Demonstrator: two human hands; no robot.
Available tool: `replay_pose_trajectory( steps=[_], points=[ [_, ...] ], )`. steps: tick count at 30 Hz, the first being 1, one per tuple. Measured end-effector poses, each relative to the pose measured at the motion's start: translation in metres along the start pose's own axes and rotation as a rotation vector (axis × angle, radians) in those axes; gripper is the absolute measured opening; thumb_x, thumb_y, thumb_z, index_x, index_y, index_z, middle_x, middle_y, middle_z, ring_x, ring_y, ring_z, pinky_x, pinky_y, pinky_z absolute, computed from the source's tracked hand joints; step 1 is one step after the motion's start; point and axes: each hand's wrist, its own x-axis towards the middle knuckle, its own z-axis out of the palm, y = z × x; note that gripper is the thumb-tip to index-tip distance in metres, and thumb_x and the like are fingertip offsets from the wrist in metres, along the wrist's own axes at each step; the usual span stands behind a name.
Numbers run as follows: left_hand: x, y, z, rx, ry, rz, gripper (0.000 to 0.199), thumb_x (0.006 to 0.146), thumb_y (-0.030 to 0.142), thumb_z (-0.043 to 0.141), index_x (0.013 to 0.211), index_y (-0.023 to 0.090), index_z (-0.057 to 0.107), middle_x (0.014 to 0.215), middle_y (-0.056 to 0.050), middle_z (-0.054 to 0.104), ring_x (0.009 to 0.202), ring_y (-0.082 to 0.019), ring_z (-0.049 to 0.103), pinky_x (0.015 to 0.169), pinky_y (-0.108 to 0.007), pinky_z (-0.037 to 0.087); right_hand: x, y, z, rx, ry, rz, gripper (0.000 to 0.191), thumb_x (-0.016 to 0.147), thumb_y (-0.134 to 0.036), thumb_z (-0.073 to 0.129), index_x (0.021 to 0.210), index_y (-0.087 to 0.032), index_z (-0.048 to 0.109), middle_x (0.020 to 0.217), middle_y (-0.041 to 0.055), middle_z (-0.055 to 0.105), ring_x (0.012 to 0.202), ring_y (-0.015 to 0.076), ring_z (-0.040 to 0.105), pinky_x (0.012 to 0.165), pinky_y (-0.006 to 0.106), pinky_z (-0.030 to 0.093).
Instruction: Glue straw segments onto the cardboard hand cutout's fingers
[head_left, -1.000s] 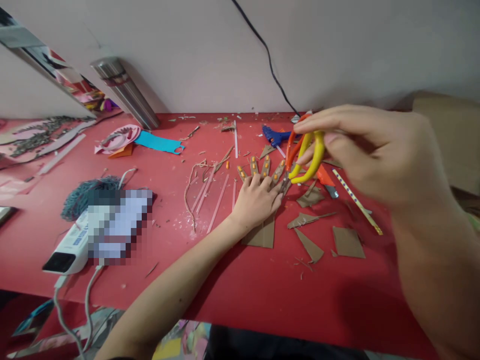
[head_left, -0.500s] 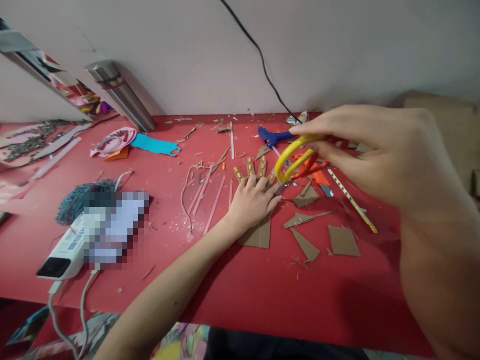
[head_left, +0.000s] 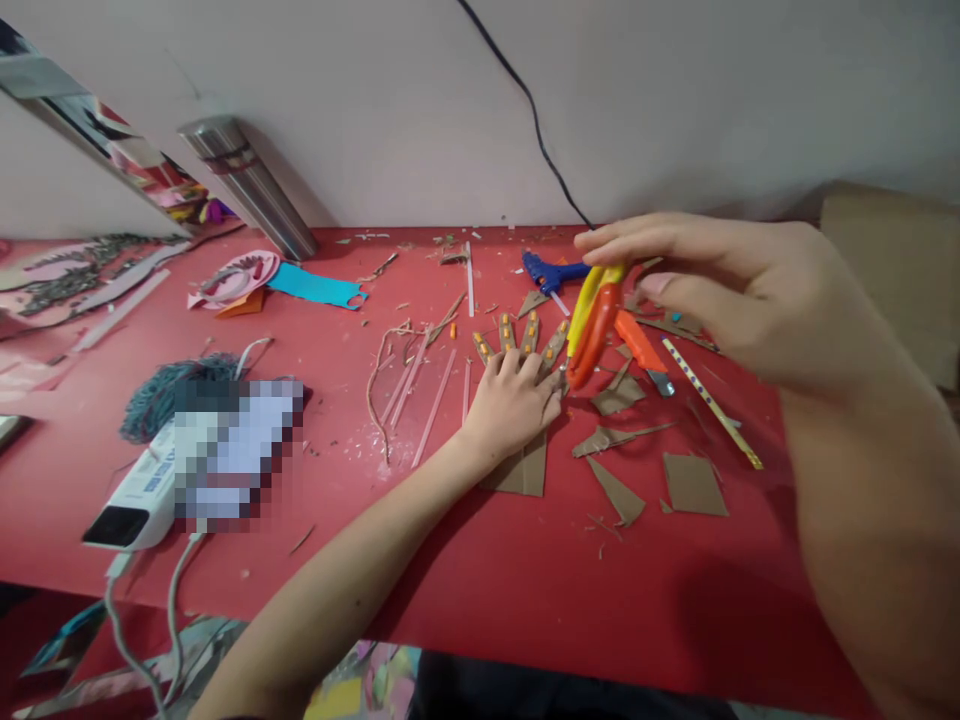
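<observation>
My left hand (head_left: pixel 510 405) lies flat with fingers apart on a cardboard hand cutout (head_left: pixel 517 472). Small orange pieces (head_left: pixel 506 332) are fixed along the cutout's fingers, which show beyond mine. My right hand (head_left: pixel 720 270) is raised just to the right, its fingers at the upper end of a pair of scissors (head_left: pixel 592 330) with yellow and orange handles. The scissors hang pointing down near my left fingertips; their blades are mostly hidden. Behind them lie a blue glue gun (head_left: pixel 551 272) and an orange craft knife (head_left: pixel 641 345).
Cardboard scraps (head_left: pixel 694 484) and a dotted yellow strip (head_left: pixel 712 405) lie at the right. Clear glue sticks (head_left: pixel 433 405) and twine (head_left: pixel 375 390) are left of my hand. A steel flask (head_left: pixel 255 190), teal yarn (head_left: pixel 176 390) and a white power bank (head_left: pixel 139 490) stand or lie farther left.
The scissors have turned from a slanted position to hanging downward, their orange handle now in front. My right thumb has moved away from the yellow handle. My left hand stays on the cardboard.
</observation>
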Motion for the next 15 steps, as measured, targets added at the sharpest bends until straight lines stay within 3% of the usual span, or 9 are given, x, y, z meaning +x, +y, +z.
replay_pose_trajectory(
  steps=[5, 10, 13, 15],
  points=[
    [0.001, -0.002, -0.003, -0.021, -0.034, -0.002, 0.039, 0.106, 0.039, 0.039, 0.121, 0.022, 0.07, 0.131, -0.01, 0.063, 0.121, -0.031, 0.053, 0.102, -0.045, 0.045, -0.005, -0.007, -0.002, -0.25, 0.052, -0.103, 0.015, 0.093, -0.028, 0.064, 0.102, -0.034, 0.075, 0.102, -0.0029, 0.075, 0.103, 0.0226, 0.066, 0.09, 0.041, 0.052],
    [0.0, 0.0, -0.005, -0.007, -0.011, -0.006, 0.043, 0.107, 0.043, 0.036, 0.126, 0.02, 0.067, 0.123, -0.01, 0.065, 0.116, -0.032, 0.055, 0.099, -0.045, 0.046, -0.007, -0.009, 0.008, -0.366, 0.136, -0.078, 0.011, 0.094, -0.032, 0.064, 0.098, -0.027, 0.072, 0.083, -0.0008, 0.067, 0.076, 0.0176, 0.062, 0.075, 0.036, 0.051],
    [-0.001, 0.001, -0.004, 0.002, -0.007, -0.004, 0.042, 0.108, 0.037, 0.033, 0.131, 0.021, 0.064, 0.123, -0.009, 0.065, 0.115, -0.031, 0.056, 0.097, -0.045, 0.047, -0.005, -0.009, 0.007, -0.366, 0.144, -0.121, 0.014, 0.096, -0.034, 0.061, 0.092, -0.025, 0.07, 0.086, 0.0011, 0.066, 0.084, 0.0183, 0.063, 0.079, 0.037, 0.051],
    [-0.001, 0.001, -0.003, 0.013, -0.004, 0.002, 0.04, 0.107, 0.036, 0.034, 0.129, 0.021, 0.065, 0.123, -0.009, 0.065, 0.116, -0.031, 0.056, 0.098, -0.045, 0.046, -0.003, -0.008, 0.003, -0.335, 0.12, -0.147, 0.018, 0.097, -0.037, 0.059, 0.088, -0.026, 0.07, 0.103, 0.0034, 0.067, 0.099, 0.0202, 0.065, 0.091, 0.039, 0.051]
  ],
)
